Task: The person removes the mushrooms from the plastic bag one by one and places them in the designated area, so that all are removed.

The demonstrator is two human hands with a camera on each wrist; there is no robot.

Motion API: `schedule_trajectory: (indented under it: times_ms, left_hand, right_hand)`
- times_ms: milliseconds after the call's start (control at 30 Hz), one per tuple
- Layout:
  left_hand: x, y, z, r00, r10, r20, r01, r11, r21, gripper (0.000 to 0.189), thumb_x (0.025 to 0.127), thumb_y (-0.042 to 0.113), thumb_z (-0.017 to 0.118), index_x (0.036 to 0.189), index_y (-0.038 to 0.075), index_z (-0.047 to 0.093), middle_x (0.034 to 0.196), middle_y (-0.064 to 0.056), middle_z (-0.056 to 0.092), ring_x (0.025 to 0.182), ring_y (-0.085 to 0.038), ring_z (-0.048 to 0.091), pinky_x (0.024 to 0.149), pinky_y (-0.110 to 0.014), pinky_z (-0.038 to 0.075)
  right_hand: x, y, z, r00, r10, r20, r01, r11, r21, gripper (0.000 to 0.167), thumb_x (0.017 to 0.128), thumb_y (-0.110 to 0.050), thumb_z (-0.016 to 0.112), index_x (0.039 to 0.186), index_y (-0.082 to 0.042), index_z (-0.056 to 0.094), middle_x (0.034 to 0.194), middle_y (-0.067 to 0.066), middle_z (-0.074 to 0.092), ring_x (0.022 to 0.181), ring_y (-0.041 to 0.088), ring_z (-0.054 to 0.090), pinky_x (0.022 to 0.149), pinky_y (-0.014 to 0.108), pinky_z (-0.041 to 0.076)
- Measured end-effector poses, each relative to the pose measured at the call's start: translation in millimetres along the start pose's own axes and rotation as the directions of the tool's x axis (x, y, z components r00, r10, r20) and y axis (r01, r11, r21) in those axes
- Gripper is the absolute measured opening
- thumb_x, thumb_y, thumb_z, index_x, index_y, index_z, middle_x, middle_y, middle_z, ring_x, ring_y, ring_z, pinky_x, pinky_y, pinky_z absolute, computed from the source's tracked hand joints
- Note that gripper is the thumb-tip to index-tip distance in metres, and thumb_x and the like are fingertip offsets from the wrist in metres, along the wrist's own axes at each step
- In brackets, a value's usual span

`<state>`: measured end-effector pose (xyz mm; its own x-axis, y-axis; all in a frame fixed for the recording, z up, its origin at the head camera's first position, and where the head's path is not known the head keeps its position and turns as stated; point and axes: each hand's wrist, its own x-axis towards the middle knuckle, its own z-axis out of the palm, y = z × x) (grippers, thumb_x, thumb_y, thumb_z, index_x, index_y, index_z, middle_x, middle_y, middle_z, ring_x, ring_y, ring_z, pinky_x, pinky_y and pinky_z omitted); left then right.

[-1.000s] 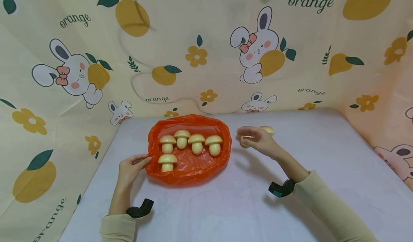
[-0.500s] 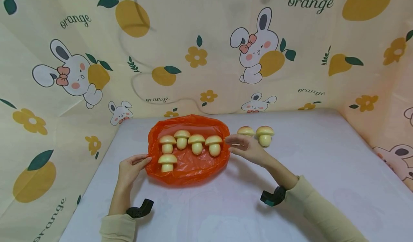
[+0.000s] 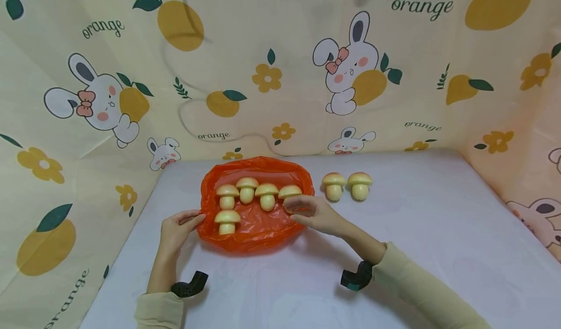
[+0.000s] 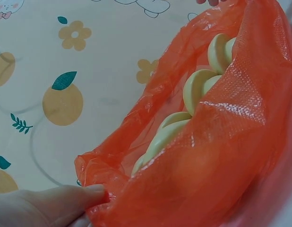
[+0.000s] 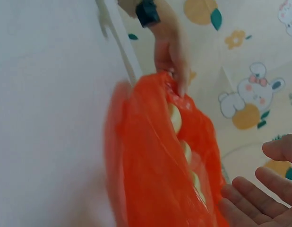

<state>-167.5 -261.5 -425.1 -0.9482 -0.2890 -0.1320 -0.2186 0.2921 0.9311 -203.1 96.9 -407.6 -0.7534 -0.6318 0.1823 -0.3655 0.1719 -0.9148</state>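
Note:
An orange-red plastic bag (image 3: 252, 243) stands with its mouth spread and rim rolled, and several glossy cream mushrooms (image 3: 267, 196) sit inside. My left hand (image 3: 177, 231) pinches the bag's left rim; the left wrist view shows the thumb (image 4: 91, 191) on the crumpled plastic. My right hand (image 3: 317, 215) is over the bag's right side, its fingers loosely extended and holding nothing. It overlaps the rightmost mushroom (image 3: 289, 190) in the bag. The right wrist view shows this hand's spread fingers (image 5: 252, 201) beside the bag.
Two more mushrooms, a left one (image 3: 334, 185) and a right one (image 3: 360, 186), stand side by side on the white table (image 3: 416, 212), right of the bag. A printed curtain (image 3: 280, 51) closes off the back and sides. Each wrist carries a black camera.
My right hand has moved left from beside the two table mushrooms, across the bag's right rim, to over the bag. Both table mushrooms are now uncovered. My left hand stays on the rim.

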Motion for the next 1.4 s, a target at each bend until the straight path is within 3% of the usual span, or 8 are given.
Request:
schedule_trajectory:
  times_ms: [300, 633, 867, 1133, 1400]
  left_hand:
    - [-0.9, 0.3, -1.3, 1.0, -0.017, 0.01, 0.016, 0.999, 0.029, 0.047, 0.088, 0.026, 0.07, 0.122, -0.006, 0.061, 0.091, 0.008, 0.075, 0.072, 0.011, 0.063, 0.073, -0.007, 0.053]
    - [-0.9, 0.7, -0.5, 1.0, -0.012, 0.016, 0.011, 1.0, 0.029, 0.046, 0.088, 0.025, 0.07, 0.121, -0.007, 0.062, 0.092, 0.006, 0.076, 0.072, 0.01, 0.063, 0.073, -0.008, 0.054]
    - [0.0, -0.2, 0.0, 1.0, -0.019, 0.017, 0.019, 1.0, 0.009, 0.047, 0.088, 0.024, 0.07, 0.122, -0.007, 0.061, 0.088, 0.012, 0.074, 0.072, 0.01, 0.063, 0.072, -0.008, 0.054]
    - [-0.8, 0.1, 0.0, 1.0, -0.016, 0.018, 0.016, 1.0, 0.013, 0.048, 0.088, 0.027, 0.071, 0.122, -0.006, 0.061, 0.09, 0.01, 0.075, 0.072, 0.01, 0.064, 0.073, -0.008, 0.054]
    - [-1.0, 0.2, -0.5, 1.0, -0.018, 0.019, 0.018, 1.0, 0.01, 0.049, 0.088, 0.027, 0.071, 0.122, -0.006, 0.061, 0.088, 0.013, 0.074, 0.072, 0.01, 0.064, 0.073, -0.008, 0.054]
  right_hand:
    - [14.3, -2.3, 24.1, 0.997, -0.012, 0.077, 0.01, 0.999, 0.03, 0.038, 0.091, -0.007, 0.062, 0.126, 0.008, 0.055, 0.126, 0.03, 0.059, 0.119, 0.044, 0.057, 0.101, 0.053, 0.049]
    - [31.4, -2.7, 46.0, 0.995, -0.022, 0.101, 0.024, 1.0, -0.011, 0.036, 0.092, -0.011, 0.063, 0.124, 0.005, 0.057, 0.125, 0.028, 0.061, 0.119, 0.039, 0.059, 0.1, 0.035, 0.053]
    - [44.0, -0.2, 59.6, 0.994, -0.009, 0.111, 0.015, 0.999, -0.05, 0.04, 0.09, -0.014, 0.066, 0.125, 0.005, 0.057, 0.125, 0.024, 0.063, 0.119, 0.035, 0.06, 0.102, 0.034, 0.052]
    - [62.4, 0.6, 70.4, 0.993, 0.025, 0.115, -0.021, 0.999, -0.038, 0.04, 0.09, -0.016, 0.067, 0.124, 0.003, 0.058, 0.126, 0.023, 0.063, 0.118, 0.034, 0.061, 0.101, 0.036, 0.052]
    - [77.4, -1.3, 80.4, 0.995, 0.068, 0.066, -0.061, 0.993, -0.103, 0.042, 0.089, -0.022, 0.069, 0.125, -0.002, 0.06, 0.125, 0.015, 0.065, 0.117, 0.028, 0.063, 0.1, 0.035, 0.053]
